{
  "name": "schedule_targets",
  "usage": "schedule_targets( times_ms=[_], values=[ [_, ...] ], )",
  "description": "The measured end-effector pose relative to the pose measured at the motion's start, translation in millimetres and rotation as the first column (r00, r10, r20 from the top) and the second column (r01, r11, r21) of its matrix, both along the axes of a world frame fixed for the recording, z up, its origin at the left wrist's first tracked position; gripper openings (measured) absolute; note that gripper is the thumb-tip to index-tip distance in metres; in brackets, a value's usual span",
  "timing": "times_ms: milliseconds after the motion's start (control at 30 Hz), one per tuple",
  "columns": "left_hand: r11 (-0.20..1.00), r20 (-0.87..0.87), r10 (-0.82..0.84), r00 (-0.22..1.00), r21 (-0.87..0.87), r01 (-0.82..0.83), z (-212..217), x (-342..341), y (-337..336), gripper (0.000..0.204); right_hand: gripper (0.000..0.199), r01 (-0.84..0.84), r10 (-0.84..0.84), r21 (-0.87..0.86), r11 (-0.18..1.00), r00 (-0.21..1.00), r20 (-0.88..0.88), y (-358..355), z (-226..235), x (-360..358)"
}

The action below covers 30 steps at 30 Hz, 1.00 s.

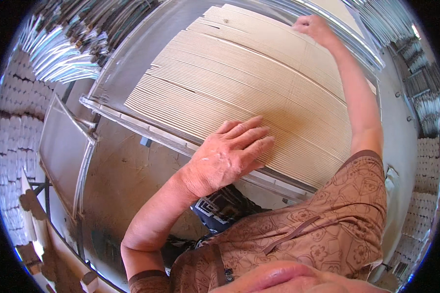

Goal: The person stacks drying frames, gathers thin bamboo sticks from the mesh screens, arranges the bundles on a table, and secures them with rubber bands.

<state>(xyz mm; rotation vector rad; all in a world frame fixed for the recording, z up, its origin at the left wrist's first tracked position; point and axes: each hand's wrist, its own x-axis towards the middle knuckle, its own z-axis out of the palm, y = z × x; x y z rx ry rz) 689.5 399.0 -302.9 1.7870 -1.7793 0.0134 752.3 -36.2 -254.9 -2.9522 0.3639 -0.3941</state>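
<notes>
Thin cream-coloured strips (239, 83) lie side by side in long, close rows on a framed screen (120, 80). A few narrow gaps split the rows. My left hand (232, 151) is over the near edge of the strips, palm down, its fingers stretched out and holding nothing visible. Whether the fingertips press on the strips I cannot tell. Across the screen my right arm reaches to the far edge, where my right hand (314, 28) is closed with curled fingers. What it grips, if anything, is too small to make out.
Another framed screen (66, 146) leans at the left. Stacked screens (73, 44) fill the far left, with more piles (423, 83) along the right. Beyond the work screen lies a further frame (344, 17). Wooden pieces (44, 234) stand at the lower left.
</notes>
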Motion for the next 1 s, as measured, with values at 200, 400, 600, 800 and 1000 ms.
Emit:
schedule_targets(
  times_ms=[200, 400, 600, 800, 1000],
  values=[
    [1.0, 0.012, 0.011, 1.0, 0.01, -0.011, -2, -1, -3, 0.052, 0.039, -0.094, 0.091, 0.158, 0.983, 0.996, 0.024, 15, -27, -2],
    [1.0, 0.015, 0.008, 1.0, -0.002, -0.008, -1, -3, -4, 0.052, 0.054, -0.093, 0.066, 0.095, 0.991, 0.964, 0.256, -8, -28, 15],
    [1.0, 0.076, -0.019, 0.997, 0.011, 0.018, 4, -1, -8, 0.054, 0.074, 0.19, -0.195, -0.08, 0.978, 0.979, -0.059, -43, -41, 36],
    [1.0, 0.112, -0.022, 0.993, -0.006, 0.022, 2, 3, -14, 0.06, 0.077, 0.019, -0.019, -0.04, 0.999, 1.0, -0.02, 13, -63, 45],
    [1.0, 0.124, 0.023, 0.992, 0.011, -0.025, -1, 5, -19, 0.077, 0.077, -0.072, 0.064, -0.023, 0.997, 0.963, -0.263, 78, -45, 17]
  ],
)
